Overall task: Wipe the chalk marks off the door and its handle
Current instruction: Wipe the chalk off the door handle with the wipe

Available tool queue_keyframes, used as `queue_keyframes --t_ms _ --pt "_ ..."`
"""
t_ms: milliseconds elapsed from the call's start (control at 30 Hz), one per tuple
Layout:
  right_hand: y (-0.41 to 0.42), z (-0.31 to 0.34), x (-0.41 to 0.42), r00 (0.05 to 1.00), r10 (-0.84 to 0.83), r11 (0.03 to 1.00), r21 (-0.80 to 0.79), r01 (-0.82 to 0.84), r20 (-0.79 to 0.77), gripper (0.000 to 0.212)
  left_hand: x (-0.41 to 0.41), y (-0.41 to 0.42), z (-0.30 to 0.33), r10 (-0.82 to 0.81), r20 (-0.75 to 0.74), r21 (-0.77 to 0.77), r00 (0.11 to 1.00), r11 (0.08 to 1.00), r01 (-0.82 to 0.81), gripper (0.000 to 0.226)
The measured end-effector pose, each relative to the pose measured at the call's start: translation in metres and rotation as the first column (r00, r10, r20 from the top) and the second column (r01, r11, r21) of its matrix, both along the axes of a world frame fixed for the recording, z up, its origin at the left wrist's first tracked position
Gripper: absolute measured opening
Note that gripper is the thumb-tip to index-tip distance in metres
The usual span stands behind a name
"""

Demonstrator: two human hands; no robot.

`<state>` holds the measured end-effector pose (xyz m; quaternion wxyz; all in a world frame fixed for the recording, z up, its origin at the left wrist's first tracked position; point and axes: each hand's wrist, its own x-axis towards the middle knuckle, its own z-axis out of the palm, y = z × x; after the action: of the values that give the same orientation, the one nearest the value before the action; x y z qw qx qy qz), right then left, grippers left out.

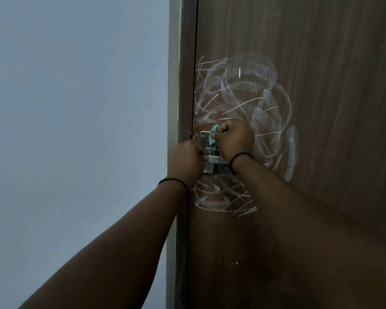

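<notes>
Gripping a small light-blue cloth (280,135), the right hand (235,139) was clenched around it and pressed it against the upper part of the metal handle plate (205,139) near the door's left edge. The left hand (185,160) curled its fingers round the end of the silver lever handle (214,160), which ran crosswise beneath the right wrist. White chalk marks (243,99) covered the brown door (332,63) in loops above and to the right of the handle, and a smaller scribble (223,197) lay just below it. Each of the 2 wrists wore a thin black band (241,156). The dark door frame (185,63) stood beside a pale wall (76,108) on the left.
</notes>
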<state>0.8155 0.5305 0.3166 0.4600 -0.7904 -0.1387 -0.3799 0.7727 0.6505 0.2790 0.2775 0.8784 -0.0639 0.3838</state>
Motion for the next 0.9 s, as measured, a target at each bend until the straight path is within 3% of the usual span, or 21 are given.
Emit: queue_keyframes --t_ms 67,200,267,400,567,733,800,900 --pt "-0.001 -0.006 -0.002 1.000 -0.015 1.000 -0.024 0.015 -0.013 0.027 0.000 0.000 -0.001 0.003 0.002 -0.014 1.000 1.000 -0.003 0.008" --pt "-0.015 -0.009 0.003 0.972 -0.064 0.960 -0.279 -0.002 -0.226 0.025 -0.001 -0.001 -0.002 -0.005 0.004 -0.029 1.000 1.000 0.005 0.008" --pt "-0.015 -0.008 0.001 0.984 -0.018 0.972 -0.232 -0.024 -0.178 0.025 -0.001 -0.001 -0.001 0.004 0.006 -0.036 1.000 0.999 -0.004 0.008" --pt "-0.005 -0.006 -0.005 0.996 -0.088 0.991 -0.098 0.086 -0.014 0.025 0.000 0.000 -0.002 0.000 0.004 -0.039 1.000 0.999 0.000 0.010" --pt "-0.014 0.002 0.002 0.947 -0.105 0.941 -0.340 -0.005 -0.305 0.010 0.002 0.001 -0.003 -0.021 0.027 -0.067 0.999 0.997 0.023 0.009" --pt "-0.002 -0.008 -0.007 0.995 -0.090 0.990 -0.115 0.085 -0.045 0.026 0.002 0.002 -0.003 -0.002 0.005 -0.072 1.000 0.997 0.002 0.008" --pt "-0.002 -0.004 -0.005 0.993 -0.071 0.993 -0.097 0.062 -0.089 0.027 0.002 0.001 -0.002 -0.009 -0.004 -0.082 1.000 0.997 0.008 0.008" --pt "-0.007 0.004 -0.002 0.962 -0.077 0.969 -0.248 0.010 -0.262 0.019 0.001 0.001 -0.002 -0.014 0.015 -0.089 1.000 0.996 0.016 0.007"
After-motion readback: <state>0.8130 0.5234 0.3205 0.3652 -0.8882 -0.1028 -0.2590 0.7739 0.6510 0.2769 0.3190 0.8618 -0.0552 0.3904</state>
